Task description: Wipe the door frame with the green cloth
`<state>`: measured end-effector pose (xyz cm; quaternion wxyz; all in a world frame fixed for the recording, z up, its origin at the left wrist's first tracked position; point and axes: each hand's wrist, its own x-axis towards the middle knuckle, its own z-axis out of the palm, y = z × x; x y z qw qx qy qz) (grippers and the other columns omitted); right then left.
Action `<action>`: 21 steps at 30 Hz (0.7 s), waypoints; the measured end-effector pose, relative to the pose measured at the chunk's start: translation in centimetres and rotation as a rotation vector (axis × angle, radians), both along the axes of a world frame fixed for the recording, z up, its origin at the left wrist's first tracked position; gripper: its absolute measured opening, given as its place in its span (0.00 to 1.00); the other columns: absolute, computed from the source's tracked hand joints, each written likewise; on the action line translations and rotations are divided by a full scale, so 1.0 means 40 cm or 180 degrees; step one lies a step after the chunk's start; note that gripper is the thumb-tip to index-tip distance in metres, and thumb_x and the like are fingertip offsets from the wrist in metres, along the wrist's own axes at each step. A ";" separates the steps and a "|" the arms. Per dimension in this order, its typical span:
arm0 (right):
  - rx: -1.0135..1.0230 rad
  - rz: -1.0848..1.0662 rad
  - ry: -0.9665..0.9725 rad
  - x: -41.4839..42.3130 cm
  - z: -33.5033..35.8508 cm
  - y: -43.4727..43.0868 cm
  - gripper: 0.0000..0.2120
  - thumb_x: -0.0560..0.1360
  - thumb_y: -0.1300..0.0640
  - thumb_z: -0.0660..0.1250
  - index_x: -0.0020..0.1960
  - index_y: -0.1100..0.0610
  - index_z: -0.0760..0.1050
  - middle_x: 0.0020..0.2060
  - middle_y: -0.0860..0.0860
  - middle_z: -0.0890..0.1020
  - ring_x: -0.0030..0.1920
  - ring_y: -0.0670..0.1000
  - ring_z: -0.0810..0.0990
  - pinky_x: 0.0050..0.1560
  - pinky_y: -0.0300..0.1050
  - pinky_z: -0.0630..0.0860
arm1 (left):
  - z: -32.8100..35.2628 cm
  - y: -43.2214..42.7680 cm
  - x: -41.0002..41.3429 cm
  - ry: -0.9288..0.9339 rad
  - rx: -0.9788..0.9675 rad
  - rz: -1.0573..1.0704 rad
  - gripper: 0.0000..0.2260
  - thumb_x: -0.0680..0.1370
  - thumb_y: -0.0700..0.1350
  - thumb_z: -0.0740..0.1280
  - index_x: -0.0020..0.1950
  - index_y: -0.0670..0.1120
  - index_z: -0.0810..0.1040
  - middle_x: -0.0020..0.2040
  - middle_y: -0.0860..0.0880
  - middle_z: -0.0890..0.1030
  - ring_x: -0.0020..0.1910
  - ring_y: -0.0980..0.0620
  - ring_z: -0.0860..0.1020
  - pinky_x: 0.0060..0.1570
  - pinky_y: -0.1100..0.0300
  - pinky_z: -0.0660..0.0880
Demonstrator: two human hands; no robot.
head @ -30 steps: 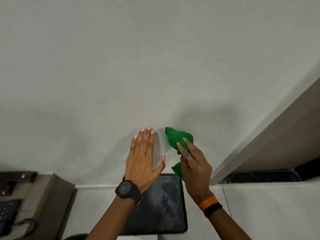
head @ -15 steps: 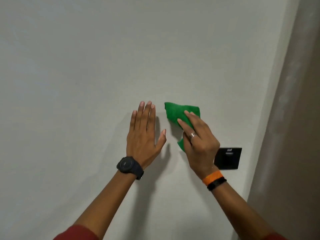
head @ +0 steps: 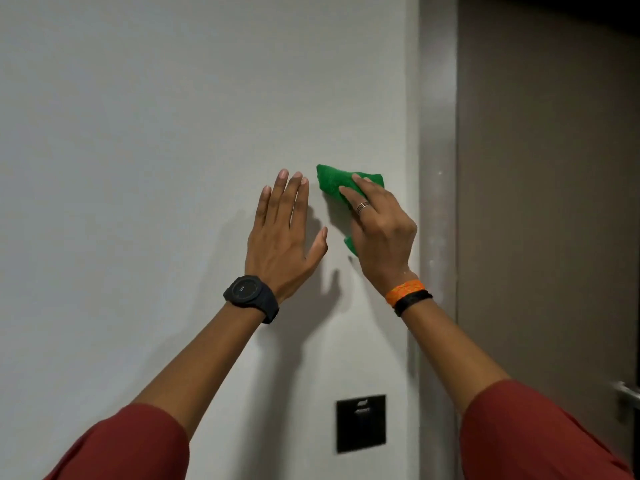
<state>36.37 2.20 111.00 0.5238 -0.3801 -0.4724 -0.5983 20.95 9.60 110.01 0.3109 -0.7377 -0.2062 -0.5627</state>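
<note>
My right hand (head: 381, 226) presses a crumpled green cloth (head: 332, 180) flat against the white wall, fingers spread over it; part of the cloth is hidden under the palm. A grey-brown door frame (head: 437, 140) runs vertically just right of that hand, a short gap away from the cloth. My left hand (head: 282, 237) lies flat on the wall beside the cloth, fingers apart, holding nothing. It wears a black watch; the right wrist has an orange and a black band.
A brown door (head: 547, 202) fills the right side, with a metal handle (head: 628, 393) at the lower right edge. A black switch plate (head: 361, 423) sits on the wall below my right arm. White wall (head: 138, 133) spreads to the left.
The view has risen from the floor up the wall. Both hands with the cloth have moved up the wall and rightward, closer to the door frame; the door is now in view.
</note>
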 end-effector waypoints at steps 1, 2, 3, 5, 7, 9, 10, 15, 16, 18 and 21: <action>0.0083 -0.0031 0.0042 0.041 0.020 -0.017 0.23 0.69 0.78 0.72 0.61 0.61 0.85 0.59 0.58 0.87 0.58 0.59 0.87 0.52 0.53 0.86 | 0.013 -0.008 0.040 -0.0044 0.0049 -0.0059 0.32 0.83 0.54 0.57 0.81 0.36 0.58 0.82 0.39 0.60 0.83 0.41 0.53 0.81 0.43 0.52; 0.0189 -0.0053 0.0082 0.083 0.044 -0.036 0.26 0.68 0.78 0.71 0.63 0.61 0.84 0.60 0.58 0.87 0.58 0.59 0.87 0.53 0.52 0.86 | 0.027 -0.016 0.080 -0.0090 0.0080 -0.0118 0.31 0.83 0.53 0.57 0.81 0.36 0.58 0.82 0.39 0.61 0.83 0.41 0.54 0.81 0.43 0.52; 0.0291 -0.0080 0.0135 0.119 0.068 -0.055 0.27 0.68 0.77 0.71 0.65 0.62 0.83 0.60 0.58 0.86 0.59 0.58 0.87 0.54 0.52 0.86 | 0.038 -0.023 0.115 -0.0120 0.0104 -0.0173 0.31 0.83 0.53 0.57 0.81 0.36 0.59 0.82 0.39 0.61 0.83 0.41 0.54 0.82 0.43 0.52; 0.0331 -0.0168 0.0297 0.192 0.108 -0.083 0.26 0.72 0.72 0.70 0.70 0.63 0.79 0.65 0.59 0.83 0.65 0.59 0.83 0.60 0.55 0.84 | 0.057 -0.034 0.183 -0.0146 0.0144 -0.0259 0.31 0.83 0.52 0.57 0.81 0.35 0.59 0.81 0.39 0.61 0.83 0.41 0.54 0.82 0.43 0.52; -0.0494 -0.0140 0.0563 0.252 0.119 -0.088 0.31 0.79 0.58 0.70 0.80 0.62 0.66 0.78 0.60 0.70 0.79 0.58 0.68 0.78 0.60 0.68 | 0.073 -0.038 0.238 -0.0181 0.0160 -0.0320 0.30 0.83 0.51 0.57 0.81 0.35 0.59 0.81 0.39 0.62 0.83 0.41 0.55 0.81 0.43 0.53; -0.1751 -0.0191 0.0868 0.301 0.097 -0.074 0.41 0.83 0.41 0.63 0.85 0.56 0.47 0.85 0.55 0.46 0.85 0.54 0.43 0.85 0.61 0.42 | 0.084 -0.038 0.282 -0.0239 0.0146 -0.0351 0.30 0.83 0.52 0.57 0.80 0.35 0.60 0.81 0.38 0.62 0.82 0.40 0.55 0.81 0.42 0.54; -0.2089 -0.0187 0.0900 0.325 0.084 -0.061 0.42 0.83 0.37 0.60 0.86 0.53 0.43 0.85 0.52 0.39 0.84 0.51 0.36 0.84 0.61 0.36 | 0.085 -0.037 0.302 -0.0245 0.0125 -0.0357 0.30 0.84 0.52 0.56 0.80 0.35 0.60 0.81 0.38 0.62 0.82 0.40 0.55 0.81 0.42 0.54; -0.1543 -0.0283 0.0720 0.366 0.151 -0.011 0.35 0.87 0.41 0.54 0.85 0.54 0.45 0.85 0.52 0.43 0.85 0.51 0.39 0.84 0.60 0.36 | 0.085 -0.004 0.361 -0.0251 0.0142 -0.0336 0.29 0.84 0.52 0.55 0.80 0.36 0.61 0.81 0.39 0.63 0.82 0.41 0.56 0.81 0.42 0.54; -0.1423 -0.0507 0.0675 0.374 0.178 -0.003 0.33 0.87 0.43 0.54 0.85 0.54 0.44 0.86 0.53 0.44 0.85 0.53 0.40 0.84 0.61 0.38 | 0.087 0.003 0.371 -0.0249 0.0150 -0.0349 0.29 0.84 0.52 0.55 0.80 0.36 0.61 0.80 0.39 0.64 0.82 0.41 0.56 0.81 0.42 0.54; -0.1315 -0.0711 0.0582 0.387 0.205 0.010 0.32 0.87 0.46 0.53 0.85 0.55 0.44 0.86 0.54 0.46 0.85 0.54 0.42 0.84 0.62 0.42 | 0.090 0.014 0.387 -0.0266 0.0142 -0.0415 0.28 0.84 0.51 0.55 0.80 0.36 0.62 0.80 0.39 0.65 0.82 0.41 0.57 0.81 0.41 0.55; -0.1246 -0.0644 0.0626 0.388 0.128 0.015 0.32 0.87 0.46 0.51 0.85 0.57 0.45 0.85 0.56 0.46 0.85 0.55 0.44 0.85 0.61 0.43 | 0.071 0.030 0.395 -0.0292 0.0188 -0.0460 0.28 0.83 0.50 0.55 0.80 0.36 0.63 0.79 0.38 0.66 0.81 0.40 0.59 0.79 0.39 0.57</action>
